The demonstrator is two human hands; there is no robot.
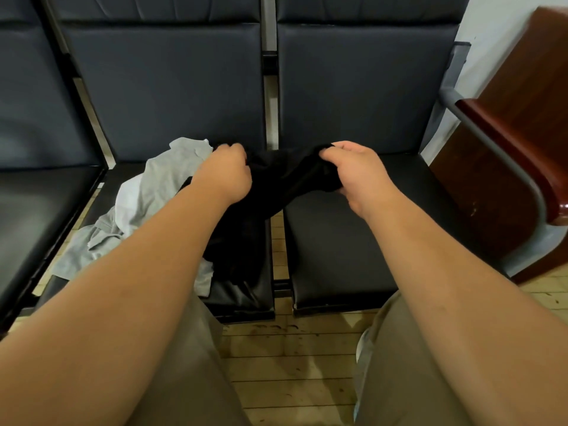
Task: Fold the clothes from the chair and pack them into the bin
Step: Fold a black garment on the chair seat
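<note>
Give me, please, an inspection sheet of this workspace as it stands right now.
Surface: a row of dark padded seats; the clothes lie mostly on the middle one.
Job's things: black garment held up between both hands, its lower part trailing on the seat; grey garment crumpled to its left, with a paler cloth beside it; bin not in view.
Clutter: nothing seen.
Hands: left hand and right hand each grip the black garment's upper edge.
Cables: nothing seen.
Surroundings: plank floor below; reddish wooden furniture to the right, behind a grey metal armrest.
</note>
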